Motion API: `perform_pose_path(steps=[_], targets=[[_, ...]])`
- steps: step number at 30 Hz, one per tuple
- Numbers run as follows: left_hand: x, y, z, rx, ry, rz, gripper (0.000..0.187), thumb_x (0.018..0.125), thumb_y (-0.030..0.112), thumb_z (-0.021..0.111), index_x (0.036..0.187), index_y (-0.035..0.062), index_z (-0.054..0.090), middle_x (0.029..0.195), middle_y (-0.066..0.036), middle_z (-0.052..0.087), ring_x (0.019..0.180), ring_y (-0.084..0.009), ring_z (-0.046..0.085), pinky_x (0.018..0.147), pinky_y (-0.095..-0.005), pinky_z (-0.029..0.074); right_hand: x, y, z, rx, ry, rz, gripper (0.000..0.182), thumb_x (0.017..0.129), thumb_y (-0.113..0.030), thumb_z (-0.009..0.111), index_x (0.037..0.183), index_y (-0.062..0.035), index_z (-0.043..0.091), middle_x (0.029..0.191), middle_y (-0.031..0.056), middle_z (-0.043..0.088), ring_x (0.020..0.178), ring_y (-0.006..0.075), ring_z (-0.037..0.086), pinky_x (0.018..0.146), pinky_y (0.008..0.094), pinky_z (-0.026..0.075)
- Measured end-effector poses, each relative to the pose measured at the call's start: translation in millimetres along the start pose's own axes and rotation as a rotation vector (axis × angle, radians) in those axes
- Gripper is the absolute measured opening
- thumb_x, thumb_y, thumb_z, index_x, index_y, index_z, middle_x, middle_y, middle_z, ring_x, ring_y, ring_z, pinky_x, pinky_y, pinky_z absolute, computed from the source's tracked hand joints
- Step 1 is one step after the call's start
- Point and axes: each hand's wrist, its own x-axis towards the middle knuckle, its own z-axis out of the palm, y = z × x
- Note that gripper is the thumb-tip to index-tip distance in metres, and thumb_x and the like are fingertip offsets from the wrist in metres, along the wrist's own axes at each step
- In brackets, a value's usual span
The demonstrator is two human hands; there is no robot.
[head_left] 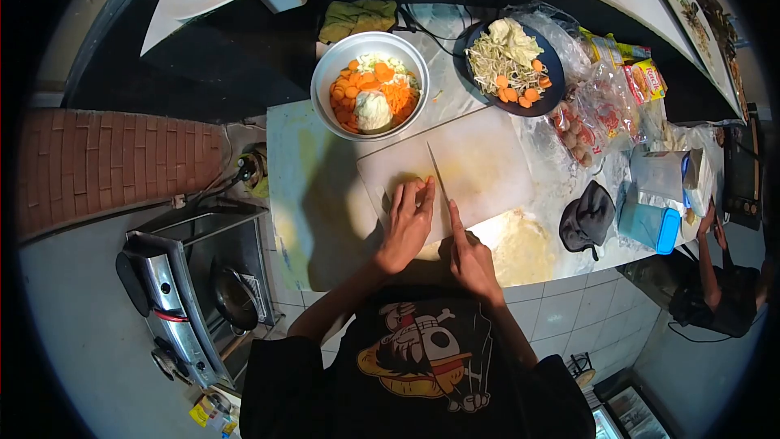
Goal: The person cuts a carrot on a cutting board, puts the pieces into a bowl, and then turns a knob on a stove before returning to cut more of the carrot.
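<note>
My right hand [473, 262] grips a kitchen knife [439, 172], its index finger stretched along the top. The blade lies over the white cutting board [496, 150] and points away from me. Close to the blade's left side, my left hand [409, 223] has its fingers bent and pressed around a small piece of carrot [429, 180] on the board. Behind the board stands a metal bowl [320, 106] with carrot slices, carrot strips, shredded pale vegetable and a whitish lump. At the back right, a dark plate [475, 39] bears bean sprouts, carrot rounds and a pale leaf.
Plastic bags [605, 106], one with round brownish items, lie at the right. Nearby are a black cloth cap [587, 215] and a blue-lidded container [668, 232]. A folded green cloth [357, 20] sits behind the bowl. Another person's arm [708, 272] shows at far right. A stove [166, 289] stands left.
</note>
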Motion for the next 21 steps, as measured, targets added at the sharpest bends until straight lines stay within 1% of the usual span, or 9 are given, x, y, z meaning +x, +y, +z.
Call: perform_pose_path(steps=[2, 6, 8, 14, 18, 20, 21], targets=[[-1.0, -1.1, 2.3, -0.014, 0.032, -0.005, 0.048, 0.082, -0.001, 0.062, 0.129, -0.0077, 0.057, 0.111, -0.018, 0.055, 0.106, -0.0311, 0.052, 0.092, -0.0389, 0.047, -0.1, -3.8, -1.1, -0.013, -0.004, -0.01, 0.088, 0.082, 0.005, 0.051, 0.159, -0.0145, 0.013, 0.081, 0.0244, 0.064, 0.069, 0.0412, 0.063, 0.064, 0.0489, 0.051], [-2.0, -0.6, 4.4, 0.01, 0.02, -0.013, 0.048, 0.083, 0.0, 0.062, 0.13, -0.0073, 0.057, 0.113, -0.018, 0.055, 0.107, -0.032, 0.052, 0.092, -0.0398, 0.047, -2.6, -3.0, 1.9, -0.031, -0.018, 0.006, 0.087, 0.082, 0.005, 0.052, 0.159, -0.0145, 0.015, 0.085, 0.0235, 0.064, 0.073, 0.0408, 0.063, 0.065, 0.0487, 0.051], [-1.9, -0.7, 4.1, -0.033, 0.031, -0.012, 0.049, 0.083, -0.001, 0.063, 0.131, -0.0063, 0.057, 0.114, -0.018, 0.054, 0.106, -0.0334, 0.052, 0.09, -0.041, 0.047, -2.8, -3.4, 2.6, -0.012, -0.009, -0.002, 0.087, 0.081, 0.004, 0.053, 0.158, -0.0146, 0.017, 0.088, 0.0223, 0.064, 0.075, 0.0407, 0.063, 0.067, 0.0483, 0.051], [-1.9, 0.0, 3.4, -0.062, 0.058, -0.023, 0.049, 0.082, -0.002, 0.064, 0.131, -0.0048, 0.057, 0.115, -0.018, 0.053, 0.106, -0.0336, 0.053, 0.088, -0.042, 0.048, -4.2, -0.7, 6.6, -0.055, -0.037, 0.017, 0.086, 0.082, 0.002, 0.054, 0.158, -0.0154, 0.018, 0.091, 0.0203, 0.062, 0.076, 0.0405, 0.062, 0.067, 0.0476, 0.052], [-1.2, 1.3, 3.0, -0.066, 0.062, -0.032, 0.047, 0.083, -0.002, 0.064, 0.13, -0.0045, 0.059, 0.115, -0.018, 0.053, 0.106, -0.0332, 0.053, 0.087, -0.0414, 0.049, -5.1, -2.3, 6.8, -0.038, -0.011, 0.002, 0.086, 0.082, 0.002, 0.054, 0.158, -0.0167, 0.018, 0.091, 0.0203, 0.062, 0.076, 0.0405, 0.062, 0.068, 0.048, 0.052], [-1.0, 2.2, 2.2, -0.063, 0.06, -0.04, 0.045, 0.083, -0.002, 0.064, 0.127, -0.0053, 0.061, 0.114, -0.017, 0.054, 0.106, -0.0326, 0.053, 0.089, -0.0406, 0.048, -5.5, -4.0, 6.4, -0.053, -0.046, 0.03, 0.084, 0.085, -0.006, 0.059, 0.158, -0.0154, 0.018, 0.093, 0.0223, 0.063, 0.08, 0.042, 0.063, 0.066, 0.0489, 0.052], [-0.4, 2.3, 1.4, -0.062, 0.06, -0.04, 0.045, 0.083, -0.002, 0.064, 0.127, -0.0053, 0.061, 0.114, -0.017, 0.054, 0.106, -0.0326, 0.053, 0.089, -0.0406, 0.048, -5.5, -4.6, 6.0, -0.052, -0.046, 0.029, 0.084, 0.085, -0.006, 0.059, 0.158, -0.0154, 0.018, 0.093, 0.0223, 0.063, 0.08, 0.042, 0.063, 0.066, 0.0489, 0.052]])
